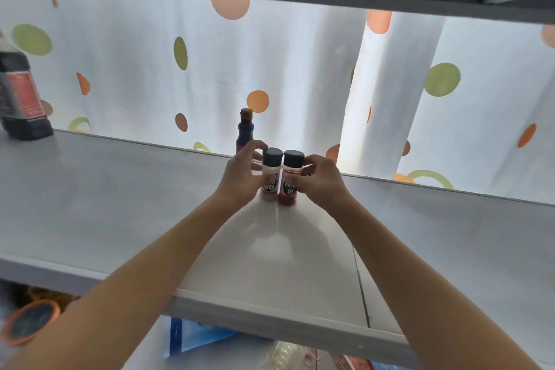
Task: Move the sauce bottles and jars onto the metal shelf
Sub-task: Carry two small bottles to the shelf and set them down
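Grey painted metal forms the shelf [120, 195] on which the work takes place, a flat deck with a second deck overhead and a white curtain with orange and green dots [300, 75] hanging behind it. Two small clear plastic spice jars with dark screw caps stand upright and touching near the rear edge: the pale-powder jar [270, 177] on the left and the red-powder jar [289, 180] on the right. The left hand [240, 177] has its fingers curled round the pale-powder jar, fingertips up near the cap; the right hand [321, 180] wraps the red-powder jar in the same manner. Both bases appear to rest on the deck, so the step in hand is judged to be final seating and release. Just behind the pair stands a slim dark glass sauce bottle with a brown cap [244, 132], and a large dark bottle with a red label [21, 99] stands well apart at the far left. To complete the step well, confirm each base sits flat before loosening the grip. Open the fingers outward, away from the neighbouring jar, and withdraw the hands straight back along the deck. Avoid pushing either jar rearward, since the slim bottle stands close behind and the rear edge is near. On the level below, an orange-rimmed round lid [30, 321] and blue packaging [198, 336] are partly visible.
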Demonstrator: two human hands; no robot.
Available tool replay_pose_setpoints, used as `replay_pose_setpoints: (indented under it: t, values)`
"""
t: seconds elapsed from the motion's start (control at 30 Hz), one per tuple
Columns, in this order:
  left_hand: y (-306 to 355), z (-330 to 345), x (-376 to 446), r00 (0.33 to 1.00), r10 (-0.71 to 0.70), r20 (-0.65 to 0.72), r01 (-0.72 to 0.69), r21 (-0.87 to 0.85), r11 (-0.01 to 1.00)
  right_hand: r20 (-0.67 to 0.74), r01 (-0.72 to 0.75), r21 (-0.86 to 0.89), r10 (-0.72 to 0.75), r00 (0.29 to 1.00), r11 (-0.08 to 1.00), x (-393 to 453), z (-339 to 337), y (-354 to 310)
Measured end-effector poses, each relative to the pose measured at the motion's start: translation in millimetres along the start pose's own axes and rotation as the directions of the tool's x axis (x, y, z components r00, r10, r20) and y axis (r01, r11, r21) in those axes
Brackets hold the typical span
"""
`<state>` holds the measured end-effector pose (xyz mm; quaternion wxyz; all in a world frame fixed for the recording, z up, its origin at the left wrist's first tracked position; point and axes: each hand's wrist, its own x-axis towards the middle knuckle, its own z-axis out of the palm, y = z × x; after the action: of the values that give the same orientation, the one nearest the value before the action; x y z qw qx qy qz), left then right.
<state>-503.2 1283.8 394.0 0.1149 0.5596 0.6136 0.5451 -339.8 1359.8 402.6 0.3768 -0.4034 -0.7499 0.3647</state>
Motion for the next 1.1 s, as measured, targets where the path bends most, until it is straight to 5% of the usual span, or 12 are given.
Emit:
replay_pose_setpoints:
  t: [0.27,0.6,1.1]
  values:
    - [-16,12,34,0.985,0.031,-0.168,-0.005,0.152,0.988,-0.085,0.022,-0.021,-0.024,0.996,1.0,31,24,-1]
    - [-34,24,56,0.928,-0.098,-0.358,0.136,0.082,0.987,-0.11,0.01,0.006,-0.009,0.994,1.0,66,42,6]
    - [-50,28,60,0.941,-0.165,-0.295,0.218,0.157,0.963,-0.128,0.036,0.003,-0.035,0.991,0.999,85,56,15]
